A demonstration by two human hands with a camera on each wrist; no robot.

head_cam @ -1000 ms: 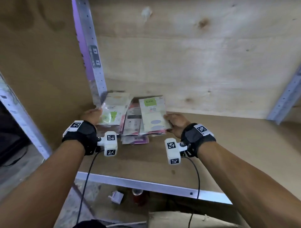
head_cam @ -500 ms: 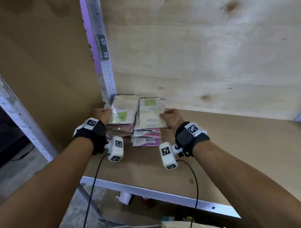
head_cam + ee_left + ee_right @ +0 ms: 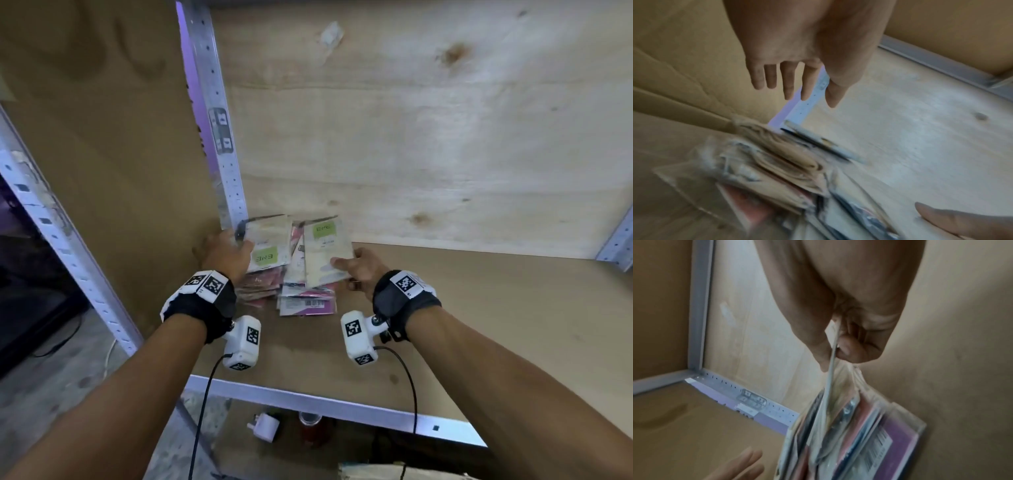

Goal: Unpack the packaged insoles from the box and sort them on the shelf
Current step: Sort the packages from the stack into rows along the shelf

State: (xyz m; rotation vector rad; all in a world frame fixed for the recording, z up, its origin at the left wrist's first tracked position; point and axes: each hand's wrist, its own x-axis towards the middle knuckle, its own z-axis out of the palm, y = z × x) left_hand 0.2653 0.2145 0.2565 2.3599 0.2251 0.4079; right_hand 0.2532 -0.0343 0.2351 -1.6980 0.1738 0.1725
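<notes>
Wooden shelf (image 3: 479, 308), bare board wide open to the right of the hands, pale plywood back wall (image 3: 428, 137) behind, brown side panel (image 3: 102, 154) closing the left, perforated metal upright (image 3: 219, 137) in the back-left corner, metal front rail (image 3: 308, 401) along the near edge. Tucked into that back-left corner, two adjacent stacks of packaged insoles (image 3: 298, 274): flat clear sleeves, beige on top with green labels, pink and purple ones lower down, a barcode showing on the bottom front pack (image 3: 306, 305). Top right pack (image 3: 325, 253) tilted up, its right edge pinched between thumb and curled fingers of the right hand (image 3: 359, 269). Left hand (image 3: 226, 253) against the left stack's side, fingers (image 3: 789, 81) straight and spread, gripping nothing. Below the shelf, a white plug adapter (image 3: 263, 426) on the floor.
</notes>
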